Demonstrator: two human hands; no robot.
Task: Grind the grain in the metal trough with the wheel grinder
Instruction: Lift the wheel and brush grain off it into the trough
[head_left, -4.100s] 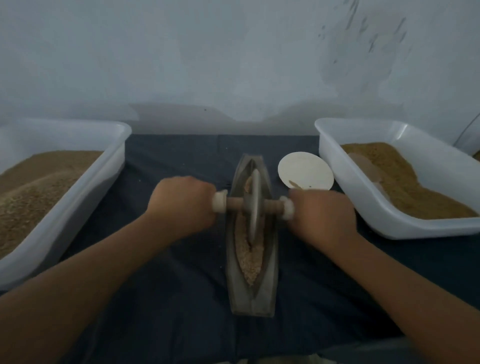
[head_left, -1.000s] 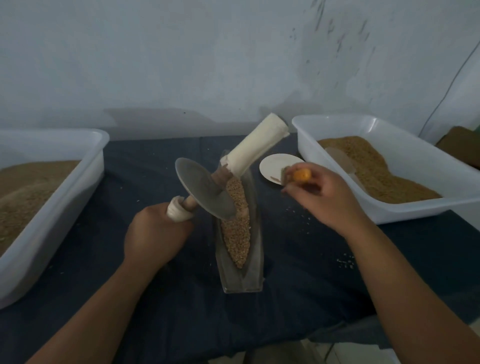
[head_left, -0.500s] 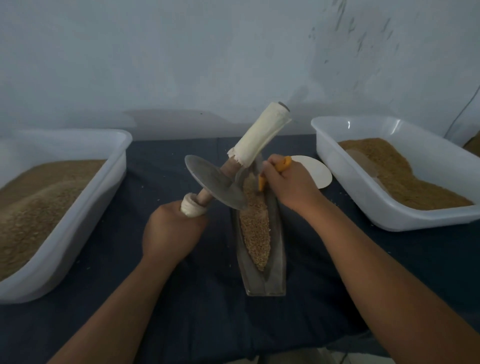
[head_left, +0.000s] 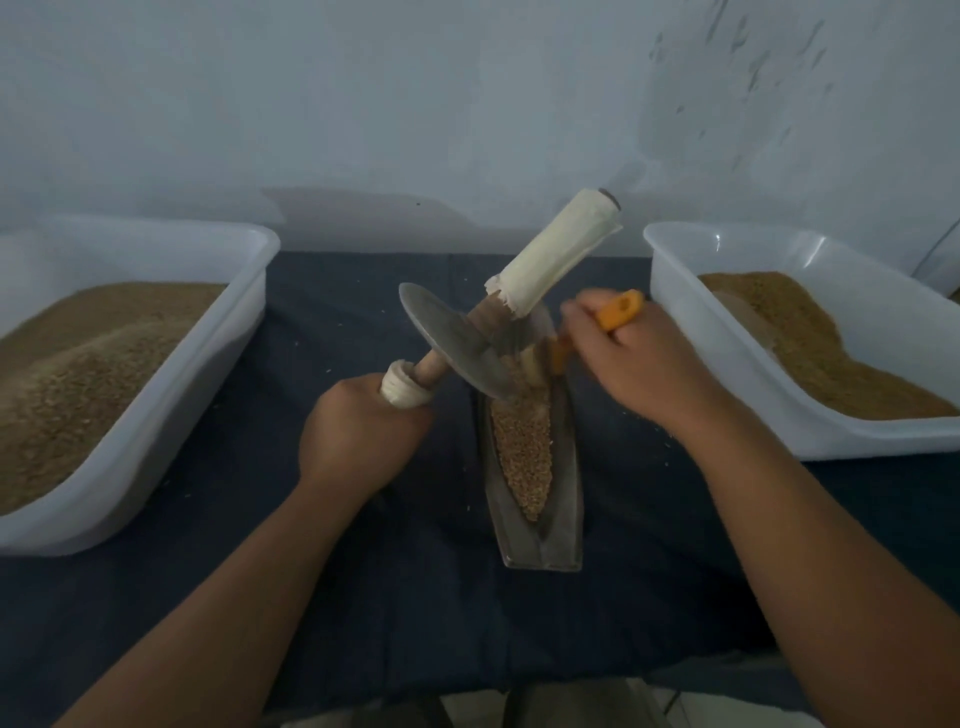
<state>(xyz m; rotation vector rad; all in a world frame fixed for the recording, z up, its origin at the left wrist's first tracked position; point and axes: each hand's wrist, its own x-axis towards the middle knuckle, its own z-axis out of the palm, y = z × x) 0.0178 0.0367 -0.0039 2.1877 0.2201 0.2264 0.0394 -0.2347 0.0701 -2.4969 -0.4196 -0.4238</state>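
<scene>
The metal trough (head_left: 540, 540) of grain (head_left: 522, 447) lies between our hands. Our left hand (head_left: 358, 436) clenches the wheel grinder (head_left: 457, 343) by its lower handle, with the disc tilted just beyond the fist. Our right hand (head_left: 639, 369) pinches an orange tool (head_left: 618, 312), its tip at the grain.

Small makeshift hand-milling workshop: bare, scuffed pale plastered wall (head_left: 363, 104) behind a tabletop (head_left: 415, 597) draped in dark blue cloth (head_left: 332, 291), left white rectangular plastic tub (head_left: 249, 291) and right white rectangular plastic tub (head_left: 727, 395) heaped with brown grain (head_left: 78, 364), boat-shaped grey metal trough (head_left: 563, 514) between them.
</scene>
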